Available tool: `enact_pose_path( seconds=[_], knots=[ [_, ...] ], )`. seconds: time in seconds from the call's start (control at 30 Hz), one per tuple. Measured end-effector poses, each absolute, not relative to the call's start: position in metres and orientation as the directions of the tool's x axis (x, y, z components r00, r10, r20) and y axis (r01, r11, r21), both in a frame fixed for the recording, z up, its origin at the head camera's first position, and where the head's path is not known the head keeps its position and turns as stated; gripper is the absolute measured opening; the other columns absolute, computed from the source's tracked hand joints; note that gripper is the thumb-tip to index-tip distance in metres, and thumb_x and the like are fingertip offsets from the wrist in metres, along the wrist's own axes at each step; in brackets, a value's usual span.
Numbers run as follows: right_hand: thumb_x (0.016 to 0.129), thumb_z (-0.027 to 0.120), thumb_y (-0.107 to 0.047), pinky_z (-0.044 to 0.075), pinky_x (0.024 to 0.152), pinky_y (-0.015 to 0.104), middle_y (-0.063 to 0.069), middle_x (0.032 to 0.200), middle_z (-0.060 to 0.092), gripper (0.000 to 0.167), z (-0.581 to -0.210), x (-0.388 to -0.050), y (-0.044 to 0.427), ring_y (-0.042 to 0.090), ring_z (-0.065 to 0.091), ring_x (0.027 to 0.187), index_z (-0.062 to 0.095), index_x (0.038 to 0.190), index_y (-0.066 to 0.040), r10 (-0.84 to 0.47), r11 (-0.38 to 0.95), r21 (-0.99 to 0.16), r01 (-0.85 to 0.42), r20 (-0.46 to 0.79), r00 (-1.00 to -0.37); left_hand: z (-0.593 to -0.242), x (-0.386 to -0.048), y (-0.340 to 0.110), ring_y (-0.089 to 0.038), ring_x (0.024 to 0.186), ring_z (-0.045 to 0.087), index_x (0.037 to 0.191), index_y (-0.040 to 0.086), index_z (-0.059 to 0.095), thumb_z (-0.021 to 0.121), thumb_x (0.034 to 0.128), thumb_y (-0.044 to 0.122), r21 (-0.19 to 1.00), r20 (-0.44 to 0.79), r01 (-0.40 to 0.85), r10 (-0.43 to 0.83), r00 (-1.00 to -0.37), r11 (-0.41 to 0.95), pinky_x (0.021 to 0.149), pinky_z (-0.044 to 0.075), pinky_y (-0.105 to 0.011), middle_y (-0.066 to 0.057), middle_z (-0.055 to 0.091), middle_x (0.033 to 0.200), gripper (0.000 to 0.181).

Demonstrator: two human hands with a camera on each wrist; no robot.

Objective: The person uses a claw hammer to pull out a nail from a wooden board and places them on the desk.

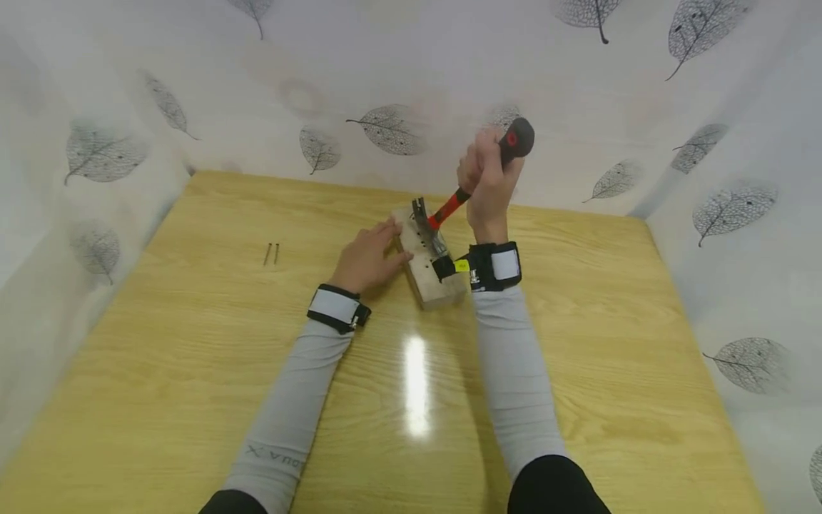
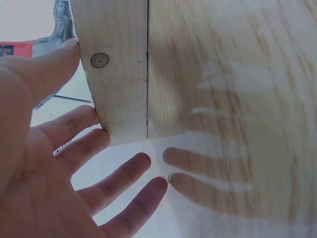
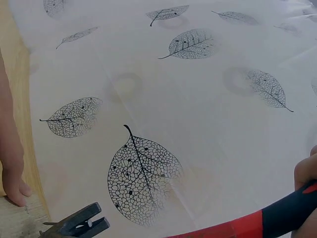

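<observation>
A pale wooden block [image 1: 422, 275] lies on the table, its top dotted with small dark marks. My left hand [image 1: 369, 257] rests at its left edge; in the left wrist view, the thumb and two nearly straight fingers [image 2: 81, 144] touch the block's edge, while two more extend past its end. My right hand [image 1: 491, 171] grips the black and red handle of a claw hammer [image 1: 446, 210]. The hammer head is over the block, with its claw [image 3: 81, 220] toward the far end; whether the head touches the block cannot be told. Two nails [image 1: 267, 254] lie to the left.
The wooden table [image 1: 193, 343] meets a leaf-patterned covering [image 1: 417, 57] behind and at both sides. Black straps circle both wrists, and a small black device with a yellow tag [image 1: 462, 265] at the right wrist partly covers the block.
</observation>
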State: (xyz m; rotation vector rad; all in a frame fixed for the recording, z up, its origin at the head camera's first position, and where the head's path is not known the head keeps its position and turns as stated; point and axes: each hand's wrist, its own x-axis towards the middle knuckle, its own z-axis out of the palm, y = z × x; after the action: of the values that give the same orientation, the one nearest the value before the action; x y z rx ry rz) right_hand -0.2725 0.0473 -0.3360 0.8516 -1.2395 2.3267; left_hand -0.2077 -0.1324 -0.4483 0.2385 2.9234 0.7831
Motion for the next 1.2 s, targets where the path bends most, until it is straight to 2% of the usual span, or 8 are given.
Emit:
enact_pose_path(
  seconds=[0.1, 0.27, 0.47, 0.73, 0.83, 0.97, 1.1, 1.2],
  knots=[
    [0.097, 0.043, -0.007, 0.013, 0.037, 0.023, -0.007, 0.049, 0.026, 0.035, -0.340, -0.264, 0.056, 0.007, 0.017, 0.037, 0.031, 0.065, -0.010, 0.043, -0.571, -0.578, -0.583, 0.688, -0.724, -0.448, -0.208, -0.133, -0.045, 0.148, 0.031, 0.157, 0.017, 0.038, 0.057, 0.1002, 0.051, 0.509, -0.068, 0.121, 0.180, -0.981, 0.852, 0.113, 0.038, -0.062, -0.003, 0.020, 0.169, 0.069],
    [0.095, 0.040, -0.006, 0.012, 0.036, 0.022, -0.008, 0.048, 0.024, 0.036, -0.352, -0.243, 0.074, 0.005, 0.016, 0.037, 0.024, 0.063, -0.011, 0.065, -0.619, -0.538, -0.572, 0.691, -0.720, -0.453, -0.207, -0.139, -0.044, 0.148, 0.030, 0.158, 0.017, 0.036, 0.057, 0.1001, 0.052, 0.516, -0.080, 0.110, 0.175, -0.981, 0.850, 0.115, 0.036, -0.062, -0.003, 0.021, 0.169, 0.071],
    [0.096, 0.041, -0.007, 0.013, 0.036, 0.021, -0.006, 0.047, 0.020, 0.040, -0.360, -0.220, 0.087, 0.005, 0.017, 0.037, 0.018, 0.062, -0.010, 0.101, -0.607, -0.493, -0.623, 0.730, -0.676, -0.452, -0.209, -0.141, -0.045, 0.149, 0.028, 0.159, 0.017, 0.035, 0.055, 0.1008, 0.052, 0.523, -0.080, 0.100, 0.166, -0.983, 0.847, 0.117, 0.032, -0.063, -0.003, 0.020, 0.169, 0.070],
    [0.091, 0.044, -0.002, 0.012, 0.033, 0.020, -0.005, 0.046, 0.022, 0.037, -0.333, -0.189, 0.097, 0.005, 0.016, 0.035, 0.024, 0.061, -0.009, 0.117, -0.606, -0.526, -0.597, 0.684, -0.720, -0.447, -0.209, -0.136, -0.046, 0.151, 0.024, 0.160, 0.016, 0.031, 0.056, 0.1010, 0.051, 0.544, -0.091, 0.118, 0.198, -0.976, 0.831, 0.120, 0.026, -0.062, -0.005, 0.020, 0.169, 0.073],
    [0.090, 0.045, 0.000, 0.012, 0.033, 0.019, -0.005, 0.046, 0.021, 0.036, -0.317, -0.176, 0.104, 0.005, 0.016, 0.035, 0.024, 0.061, -0.009, 0.133, -0.618, -0.521, -0.589, 0.669, -0.731, -0.443, -0.210, -0.137, -0.043, 0.150, 0.028, 0.157, 0.014, 0.037, 0.057, 0.1017, 0.045, 0.542, -0.050, 0.136, 0.193, -0.980, 0.830, 0.122, 0.024, -0.060, -0.008, 0.031, 0.165, 0.067],
    [0.089, 0.048, 0.002, 0.012, 0.033, 0.019, -0.005, 0.047, 0.019, 0.039, -0.297, -0.160, 0.117, 0.004, 0.016, 0.036, 0.022, 0.061, -0.009, 0.164, -0.645, -0.487, -0.589, 0.665, -0.729, -0.429, -0.209, -0.132, -0.036, 0.143, 0.041, 0.146, 0.009, 0.053, 0.058, 0.1029, 0.028, 0.601, 0.105, 0.243, 0.226, -0.968, 0.761, 0.121, 0.029, -0.053, -0.012, 0.052, 0.152, 0.047],
    [0.090, 0.049, 0.003, 0.013, 0.033, 0.018, -0.004, 0.047, 0.019, 0.038, -0.288, -0.149, 0.126, 0.004, 0.017, 0.035, 0.025, 0.062, -0.007, 0.166, -0.636, -0.497, -0.590, 0.658, -0.734, -0.413, -0.200, -0.115, -0.028, 0.134, 0.052, 0.136, 0.007, 0.062, 0.058, 0.1004, 0.012, 0.713, 0.237, 0.412, 0.358, -0.903, 0.567, 0.115, 0.039, -0.049, -0.009, 0.065, 0.136, 0.036],
    [0.090, 0.050, 0.003, 0.013, 0.033, 0.018, -0.004, 0.047, 0.020, 0.037, -0.285, -0.145, 0.129, 0.004, 0.017, 0.036, 0.026, 0.062, -0.006, 0.168, -0.633, -0.507, -0.586, 0.649, -0.742, -0.407, -0.192, -0.098, -0.024, 0.128, 0.057, 0.137, 0.009, 0.062, 0.060, 0.0995, 0.011, 0.754, 0.272, 0.487, 0.466, -0.842, 0.441, 0.108, 0.046, -0.049, -0.006, 0.068, 0.130, 0.037]
  ],
)
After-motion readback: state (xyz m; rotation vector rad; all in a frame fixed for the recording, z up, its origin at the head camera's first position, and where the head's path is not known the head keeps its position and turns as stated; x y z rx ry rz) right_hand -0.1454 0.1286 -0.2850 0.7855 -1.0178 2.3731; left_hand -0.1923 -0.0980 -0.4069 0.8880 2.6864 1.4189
